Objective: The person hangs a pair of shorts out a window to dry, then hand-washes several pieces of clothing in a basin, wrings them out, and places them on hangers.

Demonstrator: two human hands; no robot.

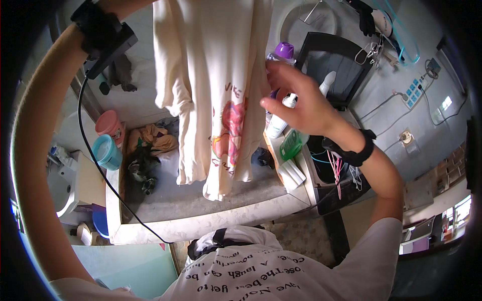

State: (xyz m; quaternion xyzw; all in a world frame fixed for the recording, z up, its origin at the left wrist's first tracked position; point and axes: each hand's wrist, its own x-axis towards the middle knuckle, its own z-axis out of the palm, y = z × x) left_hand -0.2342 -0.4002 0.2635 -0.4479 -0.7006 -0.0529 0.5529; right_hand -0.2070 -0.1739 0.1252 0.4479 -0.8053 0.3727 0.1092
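Observation:
A cream shirt hangs full length in front of me, with a pink and red picture low on it. My left arm reaches up past its left side. Only the base of my left hand shows at the top edge, its fingers cut off by the frame. Beside the shirt's right edge is my right hand, thumb and fingers apart and nothing held. Whether its fingertips touch the cloth I cannot tell. Behind that hand stand a white pump bottle and a green bottle.
Below the shirt is a wide tiled trough with crumpled clothes at its left. Pink and light blue buckets stand left of it. Pink hangers hang at the right, near a power strip on the wall.

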